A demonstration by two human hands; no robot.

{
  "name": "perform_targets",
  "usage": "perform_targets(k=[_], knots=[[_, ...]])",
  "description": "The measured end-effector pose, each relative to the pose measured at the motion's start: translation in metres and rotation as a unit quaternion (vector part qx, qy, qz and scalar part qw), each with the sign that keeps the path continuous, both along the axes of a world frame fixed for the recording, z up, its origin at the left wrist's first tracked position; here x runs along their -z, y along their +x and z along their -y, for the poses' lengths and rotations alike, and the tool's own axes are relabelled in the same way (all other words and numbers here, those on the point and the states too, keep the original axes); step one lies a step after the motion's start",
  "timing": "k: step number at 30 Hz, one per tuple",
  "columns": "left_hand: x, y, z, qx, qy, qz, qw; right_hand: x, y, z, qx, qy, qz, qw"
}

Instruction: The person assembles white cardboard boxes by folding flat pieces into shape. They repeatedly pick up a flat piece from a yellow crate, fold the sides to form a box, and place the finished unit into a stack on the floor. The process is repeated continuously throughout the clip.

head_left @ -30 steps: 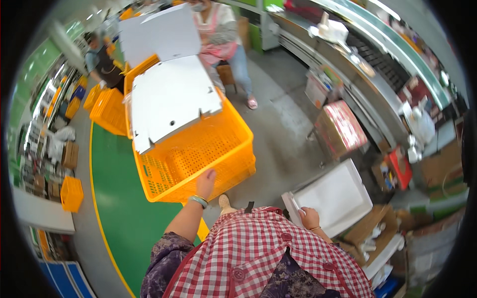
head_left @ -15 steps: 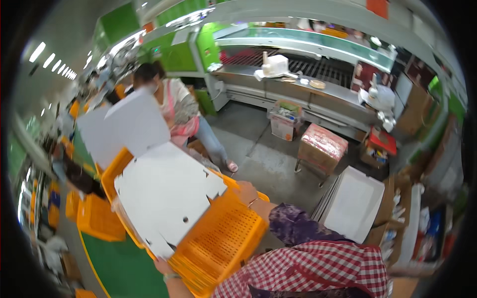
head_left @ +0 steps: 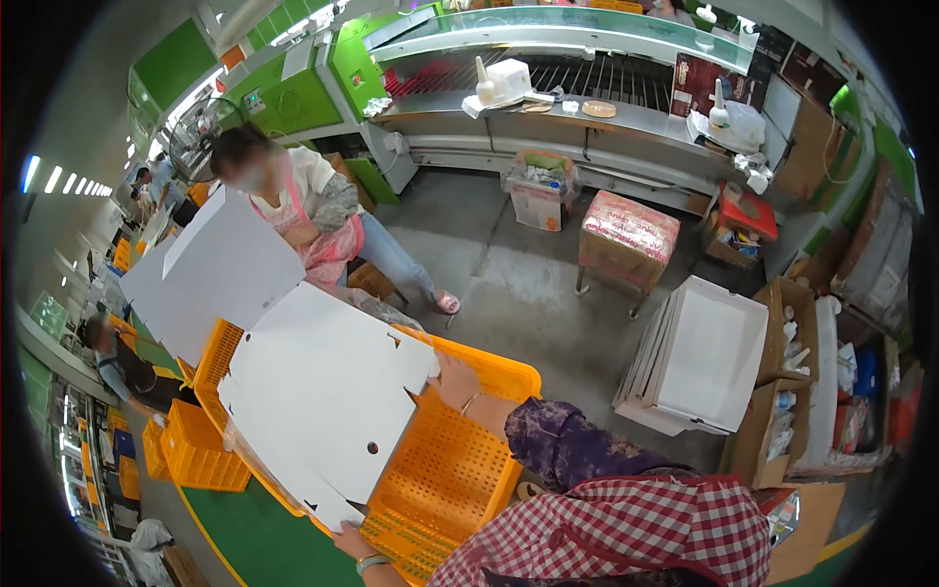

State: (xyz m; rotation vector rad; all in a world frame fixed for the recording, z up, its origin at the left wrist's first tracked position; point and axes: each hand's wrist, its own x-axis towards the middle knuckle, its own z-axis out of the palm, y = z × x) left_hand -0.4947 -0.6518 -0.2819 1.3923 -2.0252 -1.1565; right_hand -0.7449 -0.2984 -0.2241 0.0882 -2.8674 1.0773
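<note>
Orange plastic mesh makes up the crate (head_left: pixel 440 470) that both hands grip: the left hand (head_left: pixel 354 540) is closed on its near lower corner, the right hand (head_left: pixel 457 377) clasps its far rim. The crate is tilted, carried above the green floor (head_left: pixel 264 548), with flat white cardboard sheets (head_left: pixel 323 391) lying in it. Another person (head_left: pixel 313 210) sits beyond, holding a white sheet (head_left: pixel 210 274). A stack of white sheets (head_left: pixel 704 357) stands to the right.

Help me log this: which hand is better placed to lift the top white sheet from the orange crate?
Probably the right: the right hand sits at the edge of the top white sheet, by the orange crate rim; the left hand holds its near corner.
</note>
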Motion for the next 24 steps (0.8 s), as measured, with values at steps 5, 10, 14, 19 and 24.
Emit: perform_targets(k=[5,10,14,19,24], knots=[[0.012,0.001,0.006,0.004,-0.005,-0.052,0.999,-0.010,-0.007,0.001,0.002,0.009,-0.024,1.000],[0.025,0.013,0.015,0.036,-0.121,0.094,0.988,-0.010,-0.008,0.007,-0.044,0.036,-0.016,0.998],[0.029,0.001,0.016,-0.020,-0.258,0.090,0.962,-0.001,-0.021,-0.010,-0.066,0.021,-0.005,0.998],[0.021,-0.001,0.019,-0.025,-0.175,0.126,0.976,-0.002,-0.028,-0.008,-0.060,0.053,-0.028,0.996],[-0.019,-0.017,-0.001,-0.043,-0.078,0.159,0.983,-0.016,-0.046,-0.011,0.001,0.007,-0.065,0.998]])
